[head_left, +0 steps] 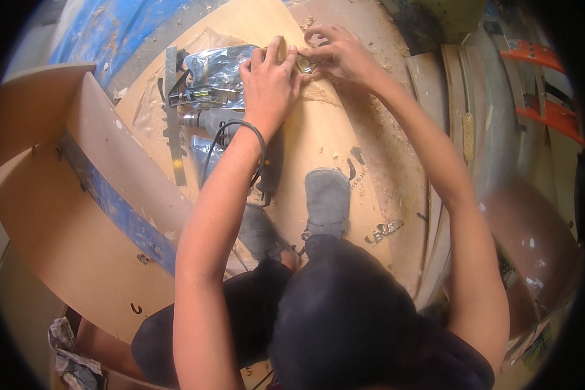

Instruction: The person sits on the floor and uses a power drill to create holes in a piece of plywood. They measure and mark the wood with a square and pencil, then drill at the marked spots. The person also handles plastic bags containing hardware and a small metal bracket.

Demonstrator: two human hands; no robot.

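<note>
Both my hands meet over a pale wooden board [312, 133]. Between their fingertips is a small shiny metal piece [305, 64], ring-like in outline; its exact kind is too small to make out. My left hand [270, 81] has its thumb and index finger closed at the piece, the other fingers bent over the board. From the far right, my right hand [344, 57] pinches the piece's other side. Under my left forearm lies a grey power drill [218, 121] with a black cord [263, 156]. Beside it is a crinkled silvery plastic bag [214, 75].
A narrow metal strip [173, 123] lies left of the bag. Curved wooden panels [88, 211] stand at the left. My shoe [327, 198] rests on the board. Boards and orange clamps [552, 120] are at the right. Wood shavings [370, 120] litter the floor; a blue sheet [114, 39] lies far left.
</note>
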